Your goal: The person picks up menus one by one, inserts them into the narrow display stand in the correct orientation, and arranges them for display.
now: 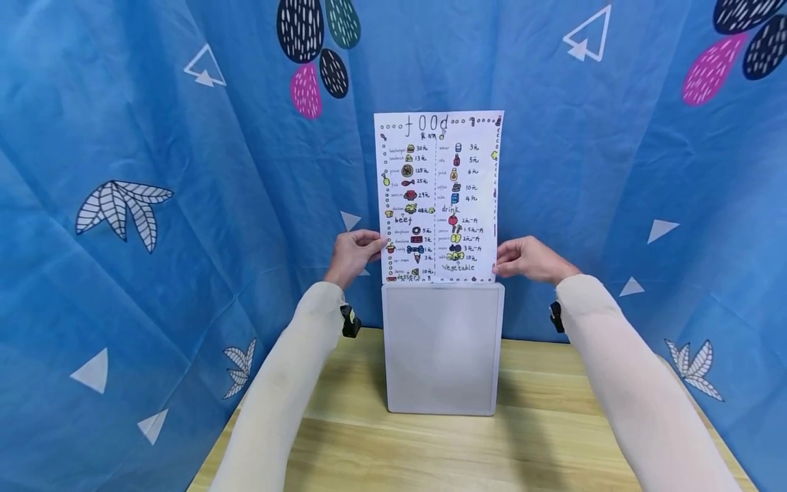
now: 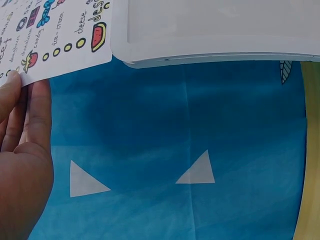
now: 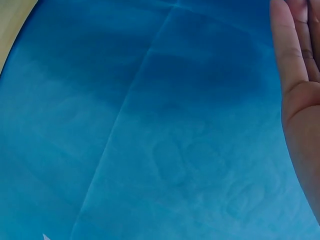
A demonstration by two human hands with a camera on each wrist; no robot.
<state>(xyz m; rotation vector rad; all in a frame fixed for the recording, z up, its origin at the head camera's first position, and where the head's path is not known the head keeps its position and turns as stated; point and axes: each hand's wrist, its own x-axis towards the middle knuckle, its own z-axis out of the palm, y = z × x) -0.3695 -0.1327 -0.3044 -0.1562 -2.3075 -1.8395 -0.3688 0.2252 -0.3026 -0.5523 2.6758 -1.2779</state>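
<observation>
A hand-drawn paper menu [image 1: 435, 198], headed "food" and filled with small coloured drawings and prices, is held upright at its two side edges. My left hand [image 1: 355, 255] pinches the lower left edge between thumb and fingers, and the left wrist view shows this grip on the menu [image 2: 60, 37] too. On the opposite edge, my right hand [image 1: 529, 260] pinches the paper low down. Directly below the menu stands a pale grey board [image 1: 443, 348] with a raised rim, upright on the table. The paper's bottom edge meets the board's top rim.
The board stands on a wood-grain table [image 1: 430, 451]. Blue cloth [image 1: 258, 171] printed with leaves, triangles and coloured drops hangs behind and on both sides. A black wrist device [image 1: 350, 321] sits on the left sleeve, another [image 1: 556, 317] on the right.
</observation>
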